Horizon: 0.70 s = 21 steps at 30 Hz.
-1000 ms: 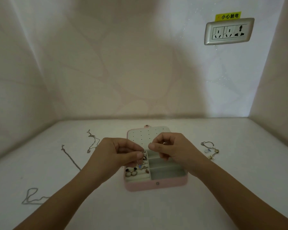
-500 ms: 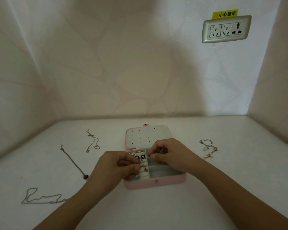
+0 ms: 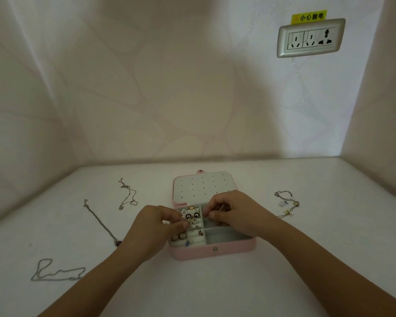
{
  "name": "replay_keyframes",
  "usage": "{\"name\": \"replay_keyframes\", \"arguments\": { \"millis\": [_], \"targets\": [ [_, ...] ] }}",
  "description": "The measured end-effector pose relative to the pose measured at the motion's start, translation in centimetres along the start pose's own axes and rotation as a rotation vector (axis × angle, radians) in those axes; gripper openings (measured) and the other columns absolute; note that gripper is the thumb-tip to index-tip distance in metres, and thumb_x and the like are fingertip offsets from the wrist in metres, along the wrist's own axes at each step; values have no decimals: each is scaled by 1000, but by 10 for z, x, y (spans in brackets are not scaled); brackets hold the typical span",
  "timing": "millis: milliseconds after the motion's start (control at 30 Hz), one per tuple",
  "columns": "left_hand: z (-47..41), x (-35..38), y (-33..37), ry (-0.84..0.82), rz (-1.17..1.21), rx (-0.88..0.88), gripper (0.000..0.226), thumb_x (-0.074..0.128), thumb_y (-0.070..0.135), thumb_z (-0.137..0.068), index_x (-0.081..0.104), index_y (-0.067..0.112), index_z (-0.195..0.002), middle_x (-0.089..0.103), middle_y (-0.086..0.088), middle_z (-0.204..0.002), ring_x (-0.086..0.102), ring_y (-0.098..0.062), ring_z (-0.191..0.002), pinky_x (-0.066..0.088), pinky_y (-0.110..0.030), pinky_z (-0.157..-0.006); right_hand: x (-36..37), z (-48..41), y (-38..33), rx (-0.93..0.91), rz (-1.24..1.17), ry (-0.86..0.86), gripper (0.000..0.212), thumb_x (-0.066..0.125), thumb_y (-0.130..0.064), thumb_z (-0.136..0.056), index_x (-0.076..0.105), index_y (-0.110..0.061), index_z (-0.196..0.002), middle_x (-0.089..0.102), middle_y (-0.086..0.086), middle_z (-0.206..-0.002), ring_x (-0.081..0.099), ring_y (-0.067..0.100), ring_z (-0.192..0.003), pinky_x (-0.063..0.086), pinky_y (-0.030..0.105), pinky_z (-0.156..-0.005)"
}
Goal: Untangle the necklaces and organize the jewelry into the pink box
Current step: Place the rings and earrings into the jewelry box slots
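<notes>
The pink box (image 3: 215, 252) lies open in the middle of the white surface, its dotted white lid (image 3: 201, 185) flat at the back. Earrings and rings (image 3: 191, 219) fill its left compartments. My left hand (image 3: 156, 225) hovers over those compartments and pinches a thin chain with a small blue charm (image 3: 187, 243) hanging from it. My right hand (image 3: 233, 213) is over the box's right compartments and pinches the other end of something thin. Three loose necklaces lie to the left: one at the back (image 3: 126, 193), a long one (image 3: 98, 220), one near the front (image 3: 55, 272).
A beaded chain (image 3: 287, 203) lies to the right of the box. Walls close the surface at the back and both sides. A silver socket panel (image 3: 310, 37) with a yellow warning label is on the back wall.
Both hands have lowered from above the lid down onto the box's compartments, bringing the thin chain and blue charm with them. The camera view has shifted slightly.
</notes>
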<state>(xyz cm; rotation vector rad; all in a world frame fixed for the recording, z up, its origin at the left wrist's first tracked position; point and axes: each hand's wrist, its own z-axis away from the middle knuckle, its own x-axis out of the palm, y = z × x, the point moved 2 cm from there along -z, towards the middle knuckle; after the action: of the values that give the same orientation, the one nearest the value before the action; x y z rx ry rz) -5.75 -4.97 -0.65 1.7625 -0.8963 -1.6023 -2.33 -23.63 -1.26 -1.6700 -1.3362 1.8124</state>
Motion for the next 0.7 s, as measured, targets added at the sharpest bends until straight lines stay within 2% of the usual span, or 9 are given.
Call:
{"name": "replay_keyframes", "arguments": {
  "millis": [233, 400, 533, 633, 700],
  "targets": [
    [-5, 4, 0, -19, -114, -21, 21, 75, 17, -79, 68, 25, -60, 65, 13, -77, 56, 3, -68, 37, 1, -54, 0, 0, 1, 7, 10, -7, 23, 62, -10, -90, 67, -30, -81, 61, -13, -69, 56, -1, -64, 45, 12, -66],
    [-9, 5, -4, -23, -194, -27, 24, 76, 23, -78, 67, 29, -57, 68, 6, -74, 56, -4, -57, 42, -14, -57, 1, 0, 0, 14, 36, -12, 24, 61, -10, -90, 67, -32, -80, 62, -13, -70, 57, 2, -68, 47, 15, -71],
    [-10, 6, -2, -46, -243, -1, 17, 75, 24, -79, 69, 31, -64, 62, 15, -61, 52, 3, -51, 37, -6, -49, 0, 1, -2, 9, 44, -12, 21, 60, -10, -91, 68, -28, -83, 61, -14, -69, 55, -2, -64, 44, 8, -64],
    [-9, 6, -1, -23, -249, 12, 12, 75, 24, -79, 69, 27, -69, 60, 18, -73, 53, 3, -61, 36, -4, -50, 0, 2, -2, 9, 41, -13, 18, 60, -10, -91, 70, -24, -88, 59, -16, -67, 54, -4, -61, 42, 6, -62],
    [-9, 7, -2, -4, -244, 14, 13, 76, 24, -78, 67, 26, -70, 59, 15, -78, 50, 2, -57, 35, -5, -46, 0, 2, -2, 11, 42, -14, 18, 60, -10, -91, 71, -23, -88, 59, -15, -67, 54, -3, -63, 43, 7, -63]
  ]
}}
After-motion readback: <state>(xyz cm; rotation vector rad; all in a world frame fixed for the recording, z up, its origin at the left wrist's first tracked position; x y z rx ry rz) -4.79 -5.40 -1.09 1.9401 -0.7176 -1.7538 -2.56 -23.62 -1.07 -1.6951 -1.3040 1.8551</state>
